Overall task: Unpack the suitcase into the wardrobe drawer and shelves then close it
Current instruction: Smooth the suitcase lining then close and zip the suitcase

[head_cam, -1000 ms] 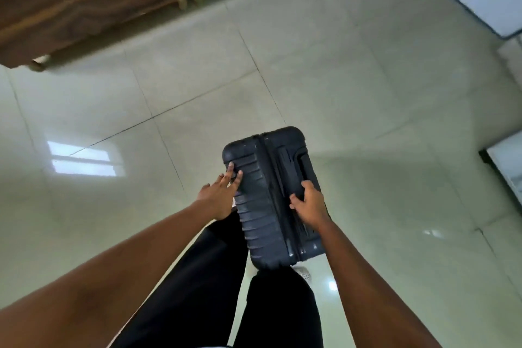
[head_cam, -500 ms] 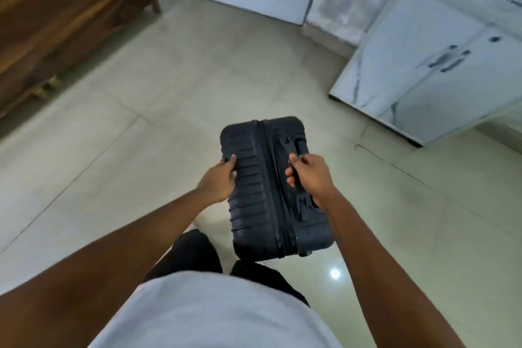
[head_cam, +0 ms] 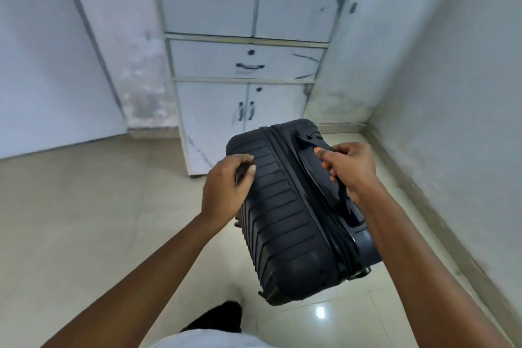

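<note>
Black suitcase [head_cam: 293,215] gripped by both hands; left hand [head_cam: 226,186] fingertips hidden.

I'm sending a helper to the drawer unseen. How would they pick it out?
Face the white wardrobe ahead. The drawer is the wide band between the tall upper doors and the short lower doors. Only it has a single horizontal handle.

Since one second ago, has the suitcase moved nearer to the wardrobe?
Yes. The suitcase, carried in both hands, now hangs close in front of the wardrobe; earlier the wardrobe was out of view and only a wooden bed showed.
</note>
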